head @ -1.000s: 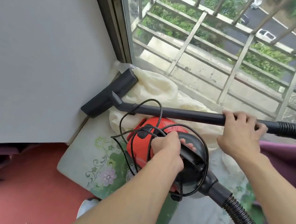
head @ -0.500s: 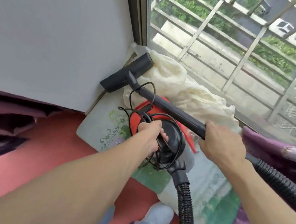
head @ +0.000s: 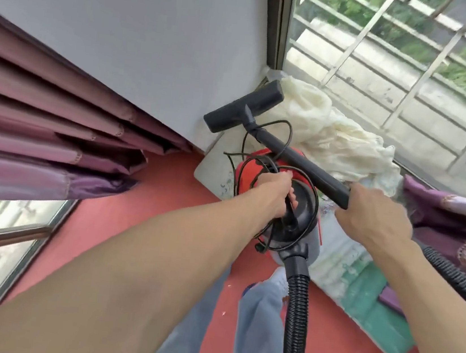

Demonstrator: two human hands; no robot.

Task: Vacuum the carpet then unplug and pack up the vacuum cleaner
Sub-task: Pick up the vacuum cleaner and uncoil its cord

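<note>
The vacuum cleaner (head: 303, 215), a squat red and black canister, sits in the corner by the window, over a flowered mat (head: 214, 171) at the edge of the red carpet (head: 117, 235). It looks hard-shelled and fairly weighty for one arm, so the top handle is the place to take it. The left hand (head: 275, 193) is curled round that handle, with loops of cord caught under the fingers.

The ribbed hose (head: 296, 318) is floppy and will swing and drag. The black tube (head: 301, 164) is stiff and smooth, and the right hand (head: 374, 215) is wrapped round its near end. The floor head (head: 244, 106) rests against the wall, beside a cream cloth (head: 335, 133).

The cord (head: 277, 120) is thin, springy and loosely coiled, likely to snag or slip loose.

The canister is the only container here. It is closed, so what is inside it cannot be told.
</note>
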